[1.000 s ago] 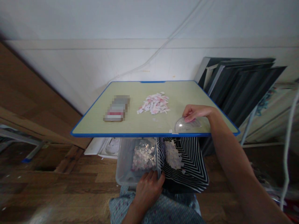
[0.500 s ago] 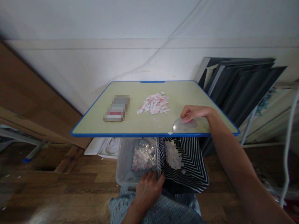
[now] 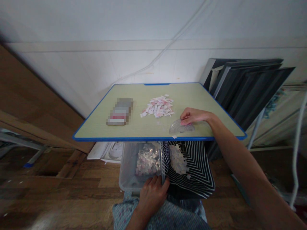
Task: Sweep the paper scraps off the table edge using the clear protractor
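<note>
My right hand [image 3: 194, 115] pinches the upper edge of a clear protractor [image 3: 176, 127], held with its curved side toward the left near the table's front edge. A small white paper scrap [image 3: 174, 137] lies at that edge, just below the protractor. Farther back on the table [image 3: 129, 132] is a heap of white and pink paper scraps [image 3: 159, 107]. Below the table, my left hand [image 3: 153, 194] is closed over the near right rim of a translucent plastic bin [image 3: 122, 179]. In the bin sits a clear bag of pale pieces [image 3: 148, 161].
A black-and-white striped container [image 3: 200, 169] beside the bin holds pale scraps [image 3: 178, 161]. A blurred-out oblong item [image 3: 120, 112] rests at the table's left. Dark panels [image 3: 247, 83] lean on the wall at right; a brown cardboard surface [image 3: 38, 95] stands left.
My right hand and the protractor have slid left along the table's front. My left hand stays on the bin rim.
</note>
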The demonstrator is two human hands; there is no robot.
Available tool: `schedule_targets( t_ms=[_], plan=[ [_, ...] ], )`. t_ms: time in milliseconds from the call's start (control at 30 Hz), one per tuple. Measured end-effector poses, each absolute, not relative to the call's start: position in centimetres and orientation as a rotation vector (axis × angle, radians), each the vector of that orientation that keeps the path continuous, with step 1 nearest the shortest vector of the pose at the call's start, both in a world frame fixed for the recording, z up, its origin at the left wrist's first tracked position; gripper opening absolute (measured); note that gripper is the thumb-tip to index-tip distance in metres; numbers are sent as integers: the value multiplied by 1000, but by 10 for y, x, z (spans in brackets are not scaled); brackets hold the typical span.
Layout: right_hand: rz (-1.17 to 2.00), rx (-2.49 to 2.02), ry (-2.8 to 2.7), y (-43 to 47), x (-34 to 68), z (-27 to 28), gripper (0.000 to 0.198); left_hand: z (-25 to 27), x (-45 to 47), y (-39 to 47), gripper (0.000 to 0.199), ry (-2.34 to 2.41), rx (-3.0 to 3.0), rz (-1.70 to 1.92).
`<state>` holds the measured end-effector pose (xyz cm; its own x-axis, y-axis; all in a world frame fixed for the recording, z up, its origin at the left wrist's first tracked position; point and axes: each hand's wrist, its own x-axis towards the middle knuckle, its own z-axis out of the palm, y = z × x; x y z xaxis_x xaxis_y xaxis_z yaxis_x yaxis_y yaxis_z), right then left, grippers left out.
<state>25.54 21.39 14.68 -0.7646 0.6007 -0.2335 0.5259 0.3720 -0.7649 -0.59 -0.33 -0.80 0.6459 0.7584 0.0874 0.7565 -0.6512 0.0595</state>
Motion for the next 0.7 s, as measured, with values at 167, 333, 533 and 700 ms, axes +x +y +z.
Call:
schedule_targets(
  t_ms=[167,333,533,700],
  plan=[
    [1429,-989,-2567,211,250,148,51,-5,-5,-3,39,1306,2829,140],
    [1424,-1026,-2542,210,253,150,51,-7,-6,-3,37,1302,2826,145],
    [1224,-1210,-2397,212,263,151,49,-7,-6,-3,37,1304,2829,144],
    [1003,-1442,-2200,197,298,143,50,-5,-5,-3,37,1287,2808,78]
  ],
)
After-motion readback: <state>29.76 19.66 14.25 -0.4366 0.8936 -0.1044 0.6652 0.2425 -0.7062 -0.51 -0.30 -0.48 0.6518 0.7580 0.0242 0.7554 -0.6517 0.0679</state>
